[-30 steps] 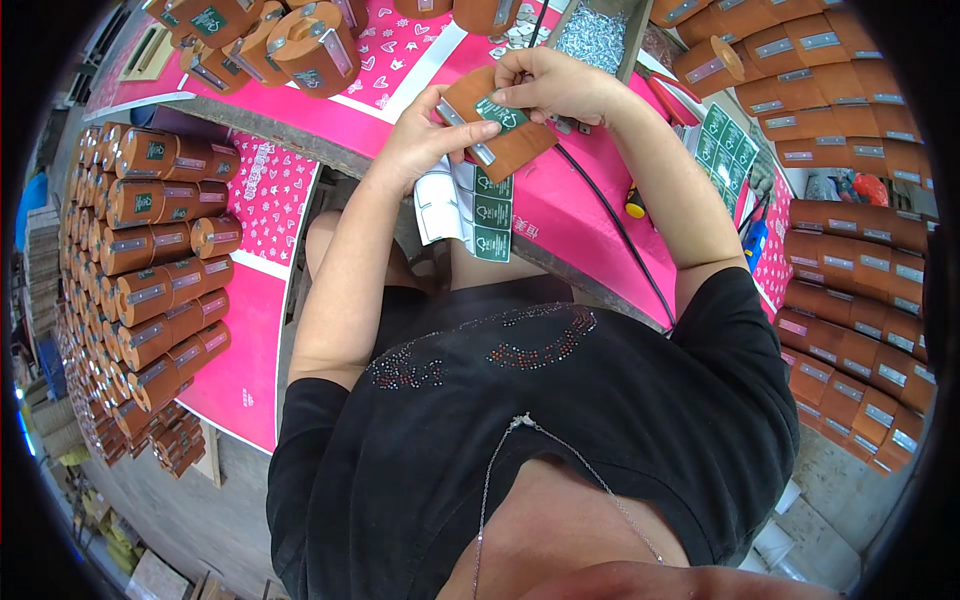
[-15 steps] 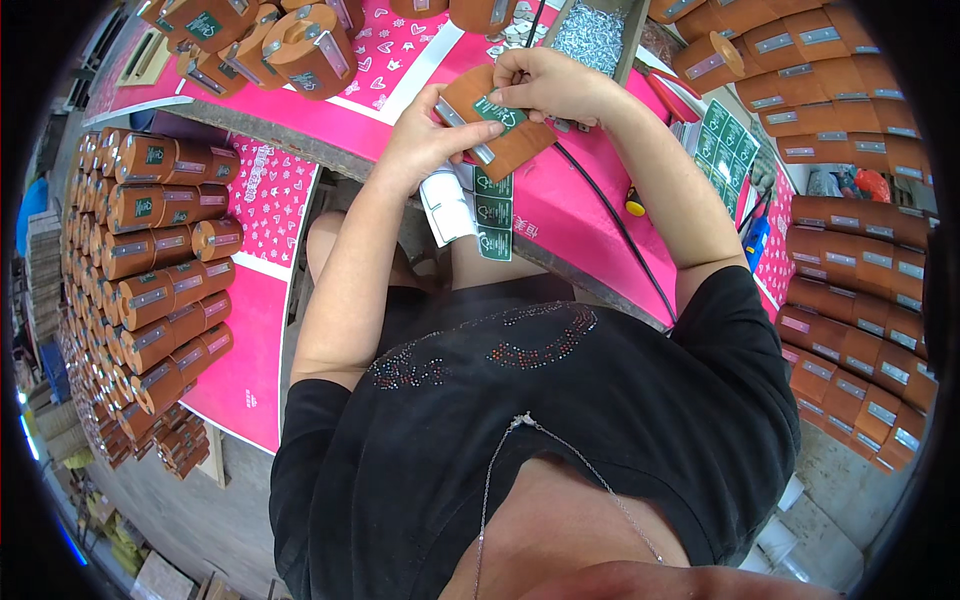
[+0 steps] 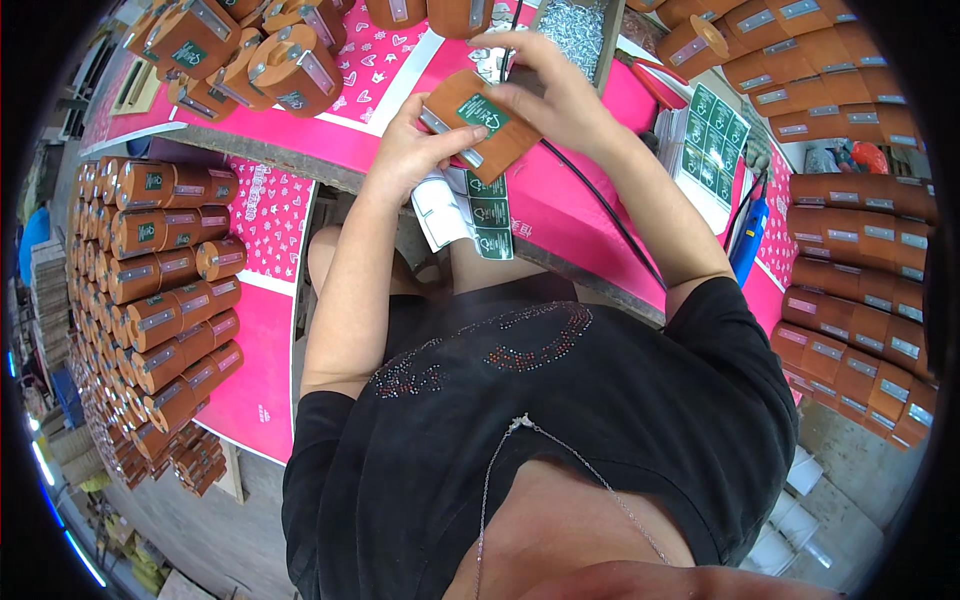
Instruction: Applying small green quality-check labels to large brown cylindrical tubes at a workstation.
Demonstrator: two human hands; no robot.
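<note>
My left hand [image 3: 418, 150] is closed round an orange-brown cylinder [image 3: 513, 147], its thumb across the front. The cylinder has a metal strip [image 3: 468, 157] and a green label [image 3: 478, 112] on its curved side. Just beyond it, my right hand [image 3: 550, 90] has its fingers stretched out and apart, with the thumb near the cylinder's upper edge; nothing shows in its grasp. Below the cylinder, a strip of green labels [image 3: 491, 213] with curled white backing [image 3: 441, 212] hangs over the table's edge.
Similar cylinders are stacked at left [image 3: 150, 240], far left [image 3: 295, 75] and right [image 3: 850, 240]. A bin of small metal parts [image 3: 572, 40] sits beyond my right hand. Green label sheets [image 3: 713, 150] and a blue-handled tool [image 3: 748, 243] lie right. A black cord [image 3: 600, 195] crosses the pink table.
My right hand has come off the label on the cylinder, its fingers opening out and away. My left hand still holds the cylinder, which has shifted slightly left.
</note>
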